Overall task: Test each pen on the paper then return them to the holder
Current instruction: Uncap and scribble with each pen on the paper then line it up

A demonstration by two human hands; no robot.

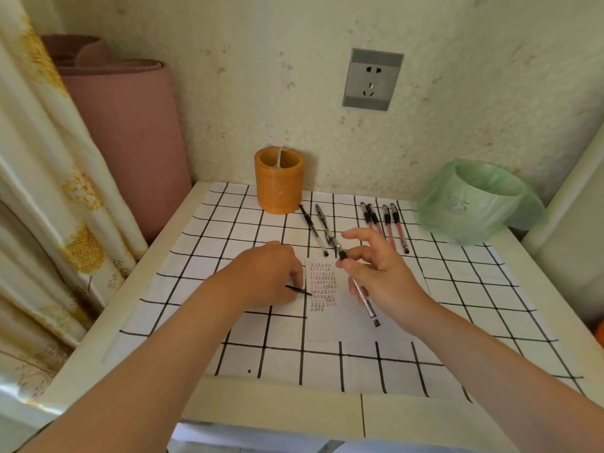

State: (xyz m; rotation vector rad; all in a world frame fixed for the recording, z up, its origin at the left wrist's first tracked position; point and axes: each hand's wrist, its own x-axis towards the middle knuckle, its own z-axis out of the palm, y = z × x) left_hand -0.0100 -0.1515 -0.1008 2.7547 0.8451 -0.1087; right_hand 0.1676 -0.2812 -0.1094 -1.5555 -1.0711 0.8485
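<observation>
My right hand (pixel 385 276) holds a clear-barrelled black pen (pixel 367 304) slanted over the white paper (pixel 327 325), which bears rows of black and red test marks. My left hand (pixel 271 276) rests on the cloth at the paper's left edge, fingers curled round a thin black piece (pixel 299 290) that looks like a pen cap. The orange holder (pixel 279 179) stands at the back by the wall, with no pens showing in it. Two black pens (pixel 310 228) lie just right of it. Several red pens (pixel 389 227) lie further right.
A bin lined with a green bag (pixel 474 197) stands at the back right. A white cloth with a black grid (pixel 228 223) covers the table. A pink rolled mat (pixel 130 142) and a curtain (pixel 39 191) stand at the left. A wall socket (pixel 372 80) is above.
</observation>
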